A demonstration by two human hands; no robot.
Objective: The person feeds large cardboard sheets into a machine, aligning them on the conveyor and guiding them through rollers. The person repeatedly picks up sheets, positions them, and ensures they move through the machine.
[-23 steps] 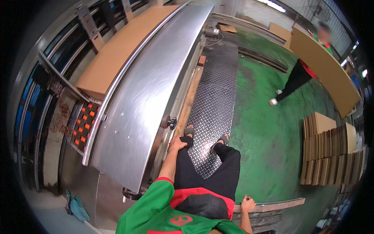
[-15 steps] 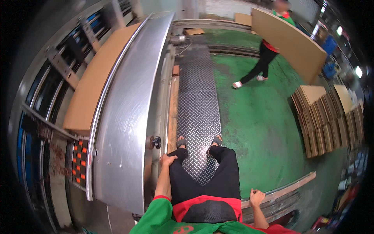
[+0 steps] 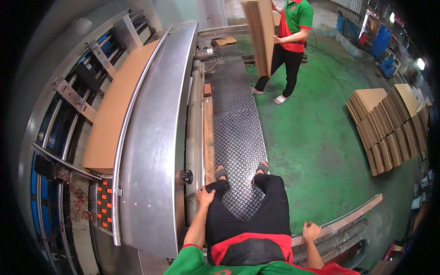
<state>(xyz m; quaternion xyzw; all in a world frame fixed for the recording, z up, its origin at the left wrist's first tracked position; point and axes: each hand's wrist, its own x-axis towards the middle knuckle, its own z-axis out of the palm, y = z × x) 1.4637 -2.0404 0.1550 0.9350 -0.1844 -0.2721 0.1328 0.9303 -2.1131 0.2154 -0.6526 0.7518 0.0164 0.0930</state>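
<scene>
My left hand rests on my left knee, its thumb apart over the black trousers and its other fingers partly hidden; it holds nothing. Over a wooden beam at my right, my right hand is loosely closed, fingers curled, with no object visible in it. Beside my left knee, a black knob sticks out from the side of a long sloping metal panel. Behind that panel, brown cardboard lies in the machine. My sandalled feet are on a patterned metal plate.
A co-worker stands ahead on the green floor, both hands on upright cardboard sheets. Stacked cardboard stands at the right. Blue barrels are at the far right. A brick sits beside the metal plate.
The co-worker has moved left and turned, swinging the wide cardboard until its edge faces me. My view has shifted slightly; my hands keep their places.
</scene>
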